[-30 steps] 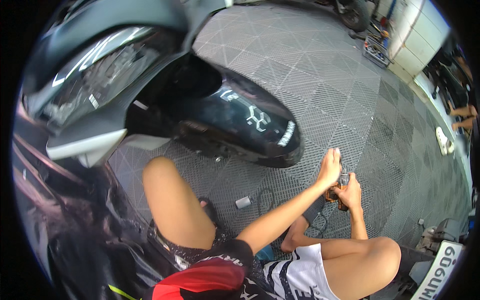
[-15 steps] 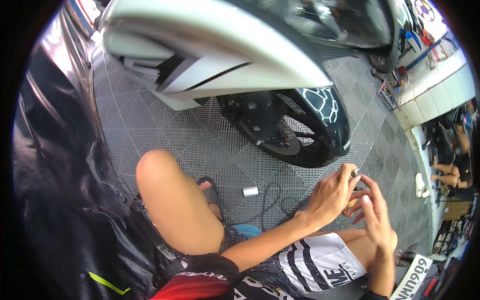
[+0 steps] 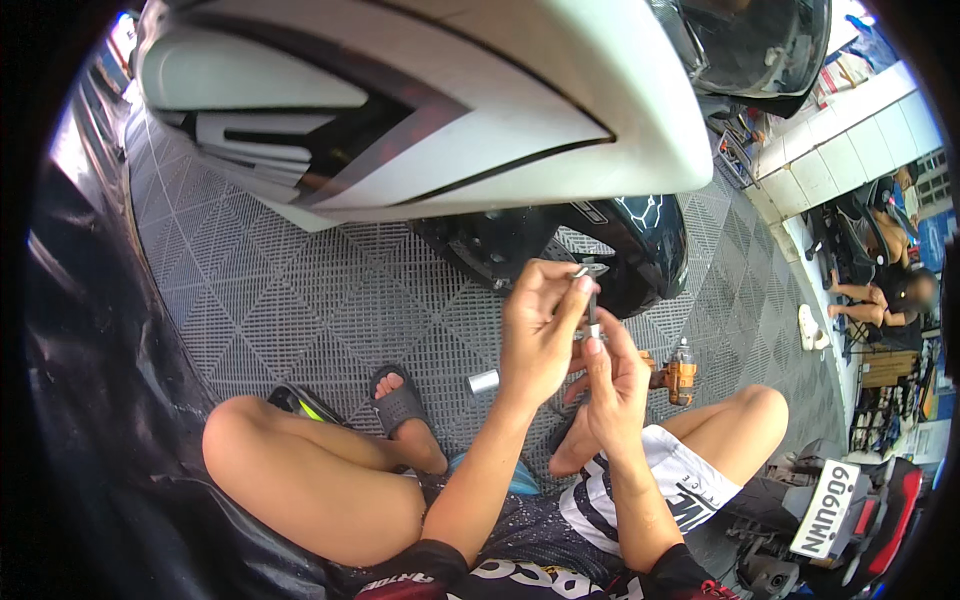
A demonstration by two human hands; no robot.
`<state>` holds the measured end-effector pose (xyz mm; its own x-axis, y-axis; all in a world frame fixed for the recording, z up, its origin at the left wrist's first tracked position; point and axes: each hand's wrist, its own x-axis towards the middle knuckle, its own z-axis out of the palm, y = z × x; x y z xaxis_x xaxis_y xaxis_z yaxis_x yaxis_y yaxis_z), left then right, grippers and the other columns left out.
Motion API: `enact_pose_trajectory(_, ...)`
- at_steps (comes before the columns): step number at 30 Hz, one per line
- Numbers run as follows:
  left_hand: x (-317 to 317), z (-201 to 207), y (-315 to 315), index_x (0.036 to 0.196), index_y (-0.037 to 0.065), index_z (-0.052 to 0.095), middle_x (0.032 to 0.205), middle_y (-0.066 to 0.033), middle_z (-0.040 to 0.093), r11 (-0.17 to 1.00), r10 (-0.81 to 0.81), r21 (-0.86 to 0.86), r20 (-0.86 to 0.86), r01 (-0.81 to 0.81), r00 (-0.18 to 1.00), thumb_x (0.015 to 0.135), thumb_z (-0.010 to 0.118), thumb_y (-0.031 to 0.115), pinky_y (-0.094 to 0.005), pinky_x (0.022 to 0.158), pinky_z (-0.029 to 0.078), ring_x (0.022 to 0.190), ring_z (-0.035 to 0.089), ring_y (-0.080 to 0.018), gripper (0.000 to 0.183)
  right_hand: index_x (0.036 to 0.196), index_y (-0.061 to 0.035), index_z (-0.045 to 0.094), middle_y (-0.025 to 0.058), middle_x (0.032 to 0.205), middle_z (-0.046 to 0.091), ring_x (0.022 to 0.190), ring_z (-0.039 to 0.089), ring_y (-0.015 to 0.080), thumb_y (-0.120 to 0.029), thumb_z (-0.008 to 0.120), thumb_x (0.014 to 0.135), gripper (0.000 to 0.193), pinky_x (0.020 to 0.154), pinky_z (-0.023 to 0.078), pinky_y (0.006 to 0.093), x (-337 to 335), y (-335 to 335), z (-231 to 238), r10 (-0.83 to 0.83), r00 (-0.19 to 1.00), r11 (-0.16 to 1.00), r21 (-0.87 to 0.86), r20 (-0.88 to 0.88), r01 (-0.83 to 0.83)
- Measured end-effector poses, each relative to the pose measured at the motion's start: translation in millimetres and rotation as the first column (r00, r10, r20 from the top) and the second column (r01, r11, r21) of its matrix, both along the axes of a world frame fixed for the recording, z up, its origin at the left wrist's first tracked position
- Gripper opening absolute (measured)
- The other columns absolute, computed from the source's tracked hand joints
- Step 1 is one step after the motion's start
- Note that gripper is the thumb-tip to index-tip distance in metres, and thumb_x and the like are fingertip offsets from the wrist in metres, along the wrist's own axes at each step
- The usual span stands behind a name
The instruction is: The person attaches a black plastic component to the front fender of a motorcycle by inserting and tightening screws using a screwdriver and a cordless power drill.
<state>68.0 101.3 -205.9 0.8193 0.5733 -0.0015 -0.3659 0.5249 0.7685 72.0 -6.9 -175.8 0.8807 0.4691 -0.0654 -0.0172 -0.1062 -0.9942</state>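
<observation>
Slim rod [image 3: 592, 312], dark and silvery

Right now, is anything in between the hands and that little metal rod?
Nothing visible: the left hand pinches the thin metal rod near its upper end, the right hand near its lower end.

- Motorcycle [image 3: 430, 130] before us, on the floor [image 3: 310, 300]; its front fender [image 3: 655, 250] beyond our hands [image 3: 540, 335].
- Rod [image 3: 593, 312] between our left and right fingertips, over the floor.
- Drill [image 3: 682, 375] on the floor, right of us, near our right knee [image 3: 762, 410].
- Cylinder [image 3: 484, 382] on the floor, between our left sandal [image 3: 403, 408] and left forearm.
- Second motorcycle [image 3: 890, 540] at our far right, beyond that knee.
</observation>
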Motion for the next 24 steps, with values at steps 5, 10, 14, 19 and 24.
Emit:
enact_pose_trajectory(5, 0.3, 5.7, 8.9, 0.115, 0.004, 0.063, 0.100, -0.0092, 0.068, 0.997, 0.027, -0.071, -0.130, -0.036, 0.991, 0.101, 0.058, 0.012, -0.0286, 0.066, 0.062, 0.093, 0.068, -0.0153, 0.016, 0.143, 0.0012, 0.044, 0.0110, 0.091, 0.065, 0.069, 0.067, 0.0148, -0.019, 0.047, 0.108, 0.041, 0.051, 0.052, 0.0234, 1.2, -9.1, -3.8, 0.104, 0.969, 0.983, 0.173, -0.226, -0.065)
enact_pose_trajectory(10, 12.8, -4.6, 5.7, 0.114, 0.003, 0.059, 0.110, -0.0188, 0.070, 0.990, 0.031, -0.140, -0.036, -0.036, 0.999, 0.102, 0.056, 0.012, -0.0408, 0.085, 0.060, 0.102, 0.070, -0.0253, 0.015, 0.141, 0.0017, 0.046, 0.0092, 0.090, 0.063, 0.066, 0.066, 0.0142, -0.017, 0.046, 0.107, 0.039, 0.050, 0.052, 0.0231, 12.8, -28.7, -1.4, 0.069, 0.943, 0.956, 0.291, -0.324, 0.031)
enact_pose_trajectory(14, 20.5, -4.4, -5.8, 0.119, 0.005, 0.061, 0.115, -0.0147, 0.070, 0.876, -0.156, -0.452, 0.063, 0.168, 0.986, 0.104, 0.055, 0.024, -0.0496, 0.102, 0.051, 0.111, 0.067, -0.0273, 0.024, 0.135, 0.0020, 0.051, 0.0053, 0.086, 0.061, 0.061, 0.063, 0.0110, -0.013, 0.045, 0.107, 0.033, 0.048, 0.049, 0.0214, 14.8, -44.7, -6.9, 0.023, 0.962, 0.969, 0.242, -0.271, 0.045)
enact_pose_trajectory(19, 27.1, -13.2, -32.1, 0.123, 0.011, 0.063, 0.120, -0.0048, 0.070, 0.641, -0.244, -0.679, 0.261, 0.357, 0.934, 0.105, 0.053, 0.029, -0.0461, 0.102, 0.050, 0.112, 0.065, -0.0235, 0.027, 0.131, 0.0020, 0.053, 0.0037, 0.081, 0.060, 0.055, 0.060, 0.0087, -0.011, 0.049, 0.105, 0.029, 0.046, 0.046, 0.0206, 18.7, -50.2, -17.3, -0.075, 0.971, 0.965, 0.228, -0.228, 0.129)
enact_pose_trajectory(24, 31.3, -14.9, -43.4, 0.126, 0.011, 0.060, 0.118, -0.0033, 0.068, 0.643, -0.262, -0.688, 0.215, 0.336, 0.941, 0.106, 0.053, 0.029, -0.0411, 0.096, 0.053, 0.106, 0.065, -0.0187, 0.028, 0.129, 0.0031, 0.055, 0.0048, 0.082, 0.064, 0.054, 0.059, 0.0077, -0.007, 0.055, 0.102, 0.028, 0.046, 0.044, 0.0211, 21.4, -59.3, -30.0, -0.123, 0.978, 0.966, 0.208, -0.168, 0.157)
